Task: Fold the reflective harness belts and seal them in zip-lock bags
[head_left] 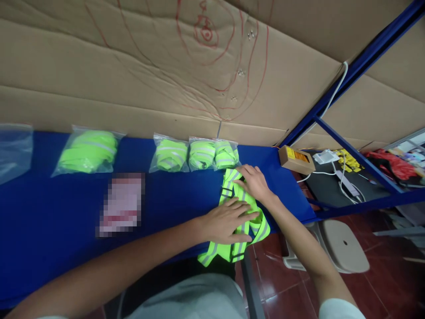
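A neon-yellow strap bundle with grey reflective stripes and black buckles lies at the front right of the blue table, partly over its front edge. Flat on the middle of the straps rests my left hand, its fingers spread. My right hand touches the far end of the bundle, fingers apart and slightly bent. Behind, along the cardboard wall, stand clear bags of similar neon straps: a large one and three smaller ones.
An empty-looking clear bag is at the far left, and a pixelated flat item lies mid-table. An open cardboard box sits at the right end. Beyond are a blue metal frame, white cables and a beige stool.
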The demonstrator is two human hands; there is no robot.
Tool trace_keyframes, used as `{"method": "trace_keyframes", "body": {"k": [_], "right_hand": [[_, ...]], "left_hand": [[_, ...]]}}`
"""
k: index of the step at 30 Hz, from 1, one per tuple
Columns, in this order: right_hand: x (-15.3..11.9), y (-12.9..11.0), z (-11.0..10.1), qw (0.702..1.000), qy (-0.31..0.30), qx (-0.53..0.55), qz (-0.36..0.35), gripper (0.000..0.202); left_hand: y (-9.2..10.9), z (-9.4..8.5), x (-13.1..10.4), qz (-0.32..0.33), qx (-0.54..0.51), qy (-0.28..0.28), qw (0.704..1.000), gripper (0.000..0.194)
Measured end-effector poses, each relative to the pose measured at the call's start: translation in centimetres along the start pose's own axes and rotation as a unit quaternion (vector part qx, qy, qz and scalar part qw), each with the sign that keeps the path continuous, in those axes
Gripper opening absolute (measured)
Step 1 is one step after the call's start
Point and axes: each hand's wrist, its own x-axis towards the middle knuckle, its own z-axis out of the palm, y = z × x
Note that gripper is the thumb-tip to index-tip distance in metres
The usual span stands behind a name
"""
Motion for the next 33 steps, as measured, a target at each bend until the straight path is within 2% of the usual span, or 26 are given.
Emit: {"method": "trace_keyframes", "body": {"k": [3,5,8,12,15,18,20,21,23,24,26,28,30,33], "right_hand": [[-0.1,0.0,0.0,1.000,-0.003,-0.015,-0.025,0.039],[0.1,0.3,-0.2,0.999,-0.009,-0.008,-0.032,0.039],[0.3,0.6,-0.5,0.999,-0.017,0.015,-0.040,0.040],[0.3,0.9,-0.6,0.996,-0.023,0.070,-0.041,0.039],[0.4,1.6,-0.7,0.991,-0.021,0.128,-0.025,0.040],[0.6,2.6,-1.4,0.980,-0.025,0.195,-0.012,0.043],[0.8,3.2,-2.2,0.971,-0.033,0.238,-0.013,0.044],[0.8,3.4,-2.7,0.967,-0.038,0.253,-0.016,0.044],[0.9,3.4,-3.8,0.954,-0.055,0.294,-0.021,0.043],[1.0,3.2,-4.4,0.944,-0.066,0.324,-0.019,0.043],[1.1,2.7,-5.4,0.913,-0.092,0.398,-0.004,0.043],[1.3,2.1,-6.2,0.877,-0.122,0.464,0.018,0.045],[1.4,1.6,-6.8,0.854,-0.153,0.496,0.034,0.046],[1.3,1.4,-7.3,0.837,-0.174,0.515,0.062,0.046]], "left_hand": [[-0.4,0.3,2.0,0.006,0.017,0.010,1.000,0.075],[-0.8,0.5,2.9,0.018,0.023,0.021,0.999,0.069],[-1.1,0.7,3.3,0.025,0.002,0.011,1.000,0.061],[-0.5,1.1,3.3,-0.006,-0.047,-0.013,0.999,0.067],[0.3,1.0,3.4,-0.007,-0.049,0.035,0.998,0.056],[0.7,-0.1,3.0,-0.018,-0.045,0.136,0.989,0.029],[0.5,-1.2,2.2,-0.084,-0.051,0.237,0.966,0.017],[0.1,-1.8,1.6,-0.132,-0.060,0.290,0.946,0.014],[-1.0,-2.4,0.6,-0.226,-0.102,0.374,0.894,0.026],[-1.7,-2.5,0.2,-0.259,-0.147,0.393,0.870,0.037],[-2.8,-2.2,-0.1,-0.290,-0.272,0.373,0.838,0.050],[-3.5,-1.5,0.0,-0.291,-0.371,0.316,0.823,0.042],[-3.5,-1.0,0.3,-0.296,-0.400,0.285,0.819,0.030],[-3.2,-1.1,0.5,-0.323,-0.383,0.308,0.809,0.027]]}}
